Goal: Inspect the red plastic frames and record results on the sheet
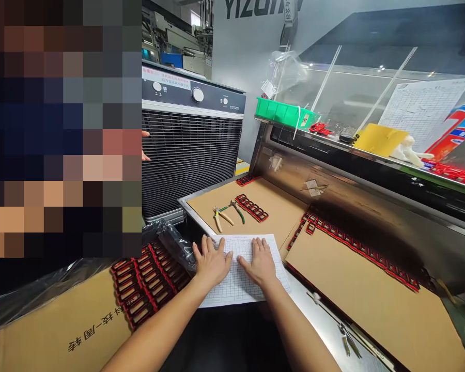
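- My left hand [211, 262] and my right hand [260, 263] lie flat, side by side, on a paper sheet [240, 274].
- The sheet lies on the front edge of a cardboard sheet [279, 212].
- Behind my hands, two pliers [228, 213] lie on that cardboard, with a row of small frames [251, 207] just to their right.
- To my left, more small frames [147, 284] sit packed in a box.
- The big fan machine [189, 150] stands behind that box.
- A green bin [284, 112] sits on the shelf behind the cardboard.
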{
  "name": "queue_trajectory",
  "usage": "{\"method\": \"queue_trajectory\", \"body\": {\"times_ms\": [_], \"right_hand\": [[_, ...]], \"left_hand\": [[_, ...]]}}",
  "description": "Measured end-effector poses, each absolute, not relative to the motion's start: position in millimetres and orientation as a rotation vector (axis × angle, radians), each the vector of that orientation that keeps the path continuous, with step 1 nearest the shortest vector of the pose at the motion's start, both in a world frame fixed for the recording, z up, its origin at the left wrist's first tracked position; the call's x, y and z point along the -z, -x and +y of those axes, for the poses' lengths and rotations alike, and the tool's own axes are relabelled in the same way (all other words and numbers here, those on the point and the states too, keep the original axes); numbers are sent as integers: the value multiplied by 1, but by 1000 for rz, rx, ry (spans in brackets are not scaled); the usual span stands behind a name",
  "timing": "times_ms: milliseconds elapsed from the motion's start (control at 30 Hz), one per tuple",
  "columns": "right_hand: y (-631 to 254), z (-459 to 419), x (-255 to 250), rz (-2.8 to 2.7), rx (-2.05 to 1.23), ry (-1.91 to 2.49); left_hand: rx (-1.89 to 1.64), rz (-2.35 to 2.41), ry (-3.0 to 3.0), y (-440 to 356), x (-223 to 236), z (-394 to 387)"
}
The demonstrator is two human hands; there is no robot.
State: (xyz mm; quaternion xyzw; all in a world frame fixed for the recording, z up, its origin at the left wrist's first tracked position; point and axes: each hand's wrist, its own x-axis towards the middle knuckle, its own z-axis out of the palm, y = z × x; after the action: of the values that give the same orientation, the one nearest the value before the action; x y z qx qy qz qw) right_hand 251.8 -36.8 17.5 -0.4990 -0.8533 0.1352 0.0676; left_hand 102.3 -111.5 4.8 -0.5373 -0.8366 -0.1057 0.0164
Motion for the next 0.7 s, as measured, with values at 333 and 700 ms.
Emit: {"method": "queue_trajectory", "body": {"times_ms": [333,700], "right_hand": [[-254,-44,-45,-2537,-318,1598],[-326,112,-301,-2134,274,1574]], "left_hand": [[458,-2427,2056,-132,-6,-101],[474,-2433,2189,-136,7,-67]]}}
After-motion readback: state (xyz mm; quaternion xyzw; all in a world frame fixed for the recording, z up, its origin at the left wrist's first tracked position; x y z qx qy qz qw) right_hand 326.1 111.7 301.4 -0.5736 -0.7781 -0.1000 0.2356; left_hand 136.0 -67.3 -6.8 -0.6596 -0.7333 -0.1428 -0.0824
